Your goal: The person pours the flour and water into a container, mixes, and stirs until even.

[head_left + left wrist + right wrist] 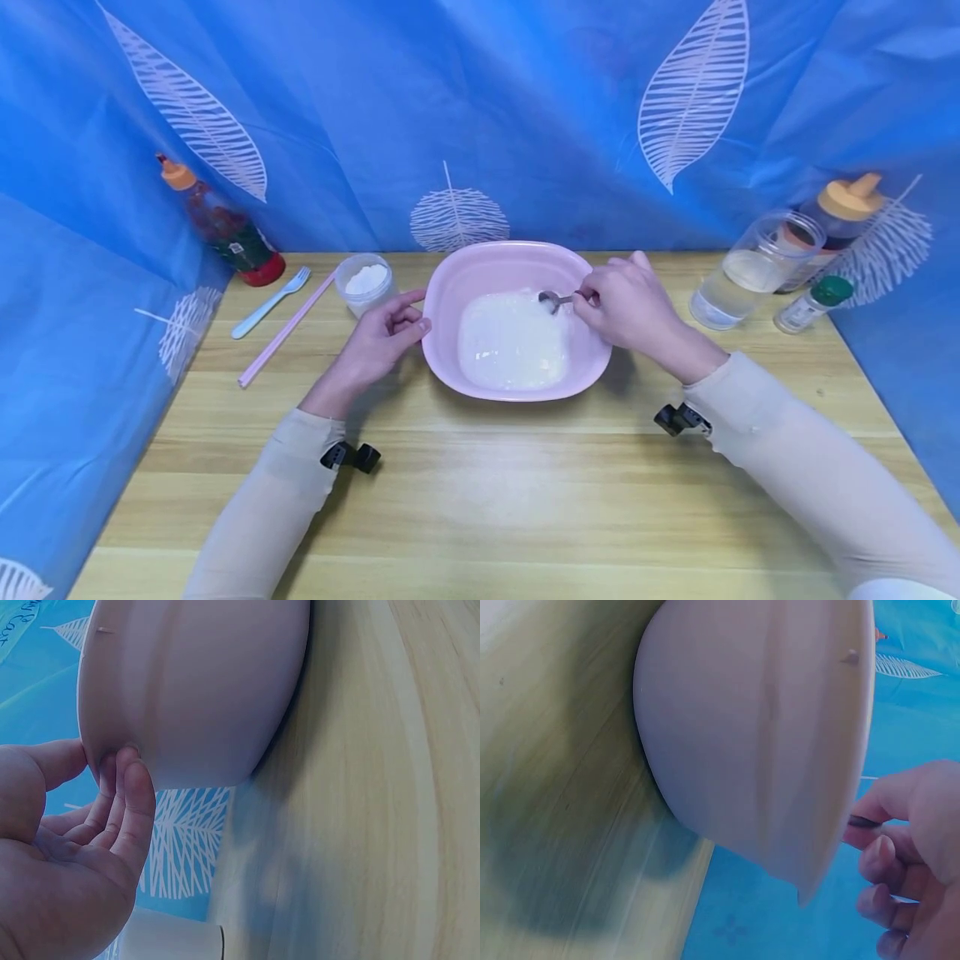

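A pink plastic basin (517,252) stands on the wooden table with white, milky-looking contents (513,346) spread over its bottom. My left hand (384,335) pinches the basin's left rim; in the left wrist view the thumb is on the rim's edge and the fingers (139,795) are curled beneath it. Over the basin's right side, my right hand (628,302) holds a metal spoon (551,300) by its handle, the bowl end at the white contents. From the right wrist view, the basin wall (735,727) hides most of the spoon; only a dark bit of handle (865,822) shows between the fingers.
Just behind my left hand is a clear tub of white powder (366,282). Pink chopsticks (287,331), a light-blue fork (272,302) and a red sauce bottle (238,233) lie or stand left. At right are a water cup (735,287), a dark bottle (843,212) and a green-capped jar (813,304).
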### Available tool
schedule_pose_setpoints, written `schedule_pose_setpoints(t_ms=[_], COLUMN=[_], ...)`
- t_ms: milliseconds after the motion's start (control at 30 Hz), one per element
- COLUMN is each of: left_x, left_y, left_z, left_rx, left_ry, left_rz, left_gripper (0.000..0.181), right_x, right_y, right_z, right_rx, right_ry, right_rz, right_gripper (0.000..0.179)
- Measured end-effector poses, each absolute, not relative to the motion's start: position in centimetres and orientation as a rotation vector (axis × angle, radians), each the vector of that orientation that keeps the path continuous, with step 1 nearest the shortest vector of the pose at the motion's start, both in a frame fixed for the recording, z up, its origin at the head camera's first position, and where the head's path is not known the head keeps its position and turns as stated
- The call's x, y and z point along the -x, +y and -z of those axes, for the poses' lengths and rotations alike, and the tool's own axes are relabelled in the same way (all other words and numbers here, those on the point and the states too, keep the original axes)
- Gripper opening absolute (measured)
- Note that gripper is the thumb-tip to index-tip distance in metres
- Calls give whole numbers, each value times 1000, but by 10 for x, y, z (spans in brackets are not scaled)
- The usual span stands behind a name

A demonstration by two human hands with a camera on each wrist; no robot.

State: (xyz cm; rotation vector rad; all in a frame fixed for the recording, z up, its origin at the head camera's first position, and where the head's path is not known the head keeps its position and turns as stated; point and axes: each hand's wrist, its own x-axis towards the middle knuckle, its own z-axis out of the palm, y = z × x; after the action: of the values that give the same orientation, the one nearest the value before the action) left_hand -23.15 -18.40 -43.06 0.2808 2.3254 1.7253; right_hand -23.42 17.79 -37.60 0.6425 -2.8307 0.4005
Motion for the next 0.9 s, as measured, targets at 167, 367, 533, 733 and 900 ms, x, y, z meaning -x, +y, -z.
schedule_pose_setpoints(t_ms=[167, 367, 533, 733, 900], left_x=[232, 232, 232, 232, 231], left_y=[-184, -183, -183, -183, -184], left_z=[432, 431, 429, 431, 429], left_rx=[-300, -295, -293, -297, -285], left_ry=[2288, 2281, 2294, 2293, 2298], left_rz=[-1754, -1764, -1750, -1755, -1760], left_gripper=[57, 56, 57, 57, 56], right_x=[237, 244, 248, 252, 252], right_y=[173, 164, 157, 150, 152], right_z=[380, 387, 391, 395, 395], right_rx=[-580, -538, -544, -664, -852], right_ry=[-2829, -2777, -2735, -2712, -2750], right_rz=[-451, -574, -653, -701, -708], right_gripper=[20, 22, 21, 18, 13])
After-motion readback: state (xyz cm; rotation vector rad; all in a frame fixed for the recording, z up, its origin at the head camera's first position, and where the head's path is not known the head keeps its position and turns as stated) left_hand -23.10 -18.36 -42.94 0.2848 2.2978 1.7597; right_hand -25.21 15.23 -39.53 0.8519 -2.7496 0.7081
